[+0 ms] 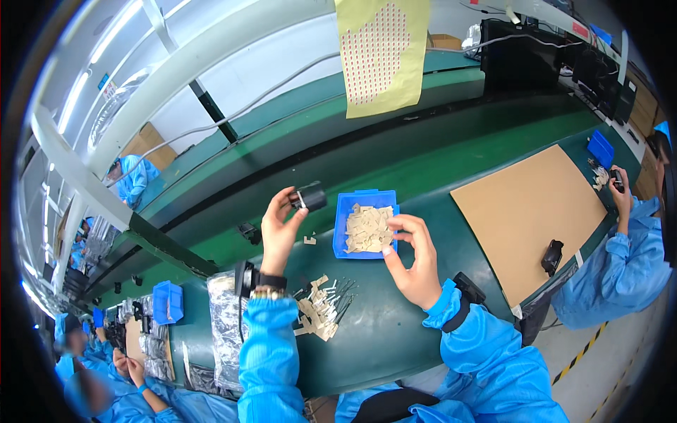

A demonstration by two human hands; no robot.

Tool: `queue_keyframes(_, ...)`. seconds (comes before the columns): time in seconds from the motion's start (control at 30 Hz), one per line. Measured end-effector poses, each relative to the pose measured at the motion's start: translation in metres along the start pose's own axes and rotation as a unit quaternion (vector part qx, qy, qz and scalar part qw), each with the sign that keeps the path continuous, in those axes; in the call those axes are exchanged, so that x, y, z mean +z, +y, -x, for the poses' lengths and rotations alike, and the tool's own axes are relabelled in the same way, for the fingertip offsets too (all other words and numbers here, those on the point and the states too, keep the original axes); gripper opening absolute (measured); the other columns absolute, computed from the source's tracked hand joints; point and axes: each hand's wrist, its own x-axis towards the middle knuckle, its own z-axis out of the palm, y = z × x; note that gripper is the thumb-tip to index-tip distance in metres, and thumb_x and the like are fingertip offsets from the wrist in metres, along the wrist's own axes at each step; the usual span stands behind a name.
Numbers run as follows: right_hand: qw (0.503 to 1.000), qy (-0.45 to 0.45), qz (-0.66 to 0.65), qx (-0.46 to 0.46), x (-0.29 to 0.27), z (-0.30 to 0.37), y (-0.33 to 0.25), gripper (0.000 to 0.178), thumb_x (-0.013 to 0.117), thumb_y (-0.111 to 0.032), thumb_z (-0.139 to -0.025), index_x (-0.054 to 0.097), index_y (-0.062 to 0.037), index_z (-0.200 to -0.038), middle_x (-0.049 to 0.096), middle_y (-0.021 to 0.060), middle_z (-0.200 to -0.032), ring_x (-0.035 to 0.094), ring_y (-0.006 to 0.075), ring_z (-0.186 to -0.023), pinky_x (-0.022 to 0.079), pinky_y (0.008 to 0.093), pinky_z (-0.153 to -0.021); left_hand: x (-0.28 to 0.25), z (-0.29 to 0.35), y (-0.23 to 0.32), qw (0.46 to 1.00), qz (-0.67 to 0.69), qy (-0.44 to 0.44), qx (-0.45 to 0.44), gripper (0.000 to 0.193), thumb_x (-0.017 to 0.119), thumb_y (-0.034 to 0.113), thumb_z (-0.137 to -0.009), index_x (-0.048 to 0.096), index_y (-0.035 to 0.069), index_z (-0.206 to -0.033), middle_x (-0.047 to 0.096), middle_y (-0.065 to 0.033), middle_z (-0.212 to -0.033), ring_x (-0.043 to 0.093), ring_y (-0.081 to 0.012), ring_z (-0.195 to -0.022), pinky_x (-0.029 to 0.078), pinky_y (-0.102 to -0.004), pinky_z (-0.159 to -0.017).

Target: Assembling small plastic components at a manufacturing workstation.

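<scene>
My left hand [278, 233] is closed round a black cylindrical part [310, 196], held up above the green bench. A pale strip shows on the part beside my thumb. My right hand [417, 264] reaches over the right side of a blue plastic bin [339, 225]. Its thumb and fingers are apart, and I see nothing between them. Inside the bin lie many small beige paper pieces [368, 227]. Between my forearms, a loose pile of beige pieces and thin dark-tipped strips [324, 308] is spread on the bench.
Plastic-wrapped packs [226, 331] lie by my left forearm. A large brown board [529, 211] covers the bench at right, with a black part [552, 258] on it. A co-worker [613, 261] sits at right; others work at left. A yellow sheet [384, 56] hangs ahead.
</scene>
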Motion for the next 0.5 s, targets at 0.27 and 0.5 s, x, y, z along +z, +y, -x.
queue_keyframes(0.27,0.993,-0.098,0.063,-0.007,-0.029,0.036,-0.026,0.023,0.064,0.001,-0.082,0.061,-0.0016,-0.105,0.060,0.0122,-0.104,0.062,0.0234,-0.086,0.053,0.0324,-0.074,-0.028,-0.018,-0.099,0.989,-0.073,0.052,-0.117,0.056,0.073,-0.002,-0.079,0.051,0.005,-0.130,0.060,-0.0136,-0.123,0.059,-0.0244,-0.115,0.046,-0.0357,-0.101)
queue_keyframes(0.5,0.968,-0.238,0.066,0.043,-0.033,0.039,-0.022,0.021,0.063,-0.002,-0.085,0.060,-0.0039,-0.106,0.060,0.0113,-0.106,0.065,0.0220,-0.082,0.053,0.0332,-0.073,-0.042,0.009,-0.042,0.888,-0.425,0.105,0.138,0.054,0.072,0.003,-0.076,0.054,0.006,-0.126,0.061,-0.0181,-0.115,0.058,-0.0377,-0.109,0.046,-0.0413,-0.099)
